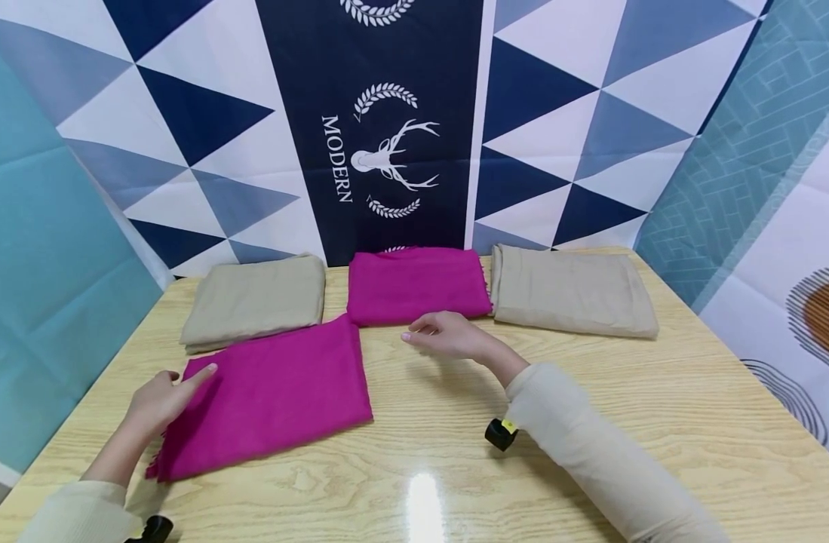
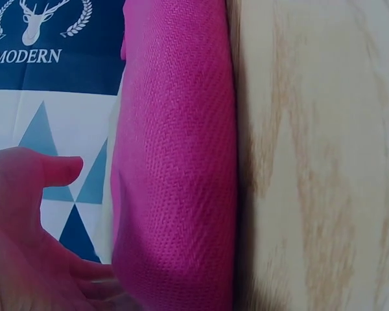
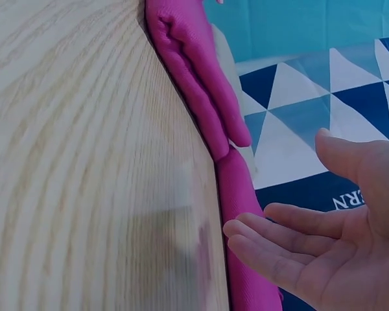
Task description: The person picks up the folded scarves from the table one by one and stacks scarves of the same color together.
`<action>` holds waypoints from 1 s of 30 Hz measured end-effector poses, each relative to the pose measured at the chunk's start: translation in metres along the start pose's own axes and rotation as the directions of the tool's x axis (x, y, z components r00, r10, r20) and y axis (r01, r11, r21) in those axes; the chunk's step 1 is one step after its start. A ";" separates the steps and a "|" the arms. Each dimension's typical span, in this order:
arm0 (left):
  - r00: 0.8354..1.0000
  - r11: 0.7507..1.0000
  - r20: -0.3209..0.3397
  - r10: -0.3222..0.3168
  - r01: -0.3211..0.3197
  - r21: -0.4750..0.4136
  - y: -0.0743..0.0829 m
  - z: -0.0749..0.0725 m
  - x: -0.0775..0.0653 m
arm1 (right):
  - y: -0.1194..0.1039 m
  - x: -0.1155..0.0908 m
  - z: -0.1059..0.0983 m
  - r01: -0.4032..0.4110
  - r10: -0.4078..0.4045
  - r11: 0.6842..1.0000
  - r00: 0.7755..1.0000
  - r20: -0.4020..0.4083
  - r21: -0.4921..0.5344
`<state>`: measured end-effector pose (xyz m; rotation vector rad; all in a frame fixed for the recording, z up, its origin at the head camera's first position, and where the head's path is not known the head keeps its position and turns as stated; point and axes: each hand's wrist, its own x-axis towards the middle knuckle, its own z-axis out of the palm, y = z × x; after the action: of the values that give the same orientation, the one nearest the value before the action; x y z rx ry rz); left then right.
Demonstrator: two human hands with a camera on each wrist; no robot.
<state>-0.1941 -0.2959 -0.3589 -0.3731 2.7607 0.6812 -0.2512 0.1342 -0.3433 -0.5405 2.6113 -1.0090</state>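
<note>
A folded magenta cloth (image 1: pixel 271 396) with a fringed left edge lies on the near left of the table. My left hand (image 1: pixel 159 400) is at that fringed side, thumb stretched over the cloth. In the left wrist view the fingers of this left hand (image 2: pixel 32 240) reach down beside the thick folded end, thumb raised apart from it. My right hand (image 1: pixel 448 335) hovers over bare wood in front of a second folded magenta cloth (image 1: pixel 417 286), holding nothing. The right wrist view shows the right hand (image 3: pixel 318 240) with relaxed, spread fingers, overlapping a magenta cloth.
A folded beige cloth (image 1: pixel 261 298) lies at the back left, its front edge against the near magenta cloth. Another beige cloth (image 1: pixel 570 290) lies at the back right. Behind the wooden table (image 1: pixel 557 400) hangs a patterned backdrop (image 1: pixel 407 68).
</note>
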 end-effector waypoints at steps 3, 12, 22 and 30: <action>1.000 1.000 0.006 0.006 -0.006 -0.003 0.000 -0.001 0.000 | 0.000 0.003 0.003 -0.004 0.004 1.000 1.000 -0.002 0.024; 1.000 0.999 0.015 -0.003 0.004 -0.046 -0.001 -0.003 -0.002 | -0.008 0.006 0.013 -0.042 0.039 0.984 0.999 0.022 0.175; 1.000 0.999 0.014 -0.014 0.015 -0.043 -0.005 -0.001 0.000 | -0.013 0.012 0.026 -0.101 0.093 0.965 0.995 0.042 0.243; 1.000 0.999 0.013 -0.004 0.005 -0.051 -0.007 0.001 0.001 | -0.017 0.014 0.033 -0.125 0.121 0.936 0.992 0.033 0.330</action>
<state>-0.1930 -0.3015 -0.3626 -0.3839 2.7335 0.7512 -0.2467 0.0973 -0.3565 -0.2956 2.3556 -1.3595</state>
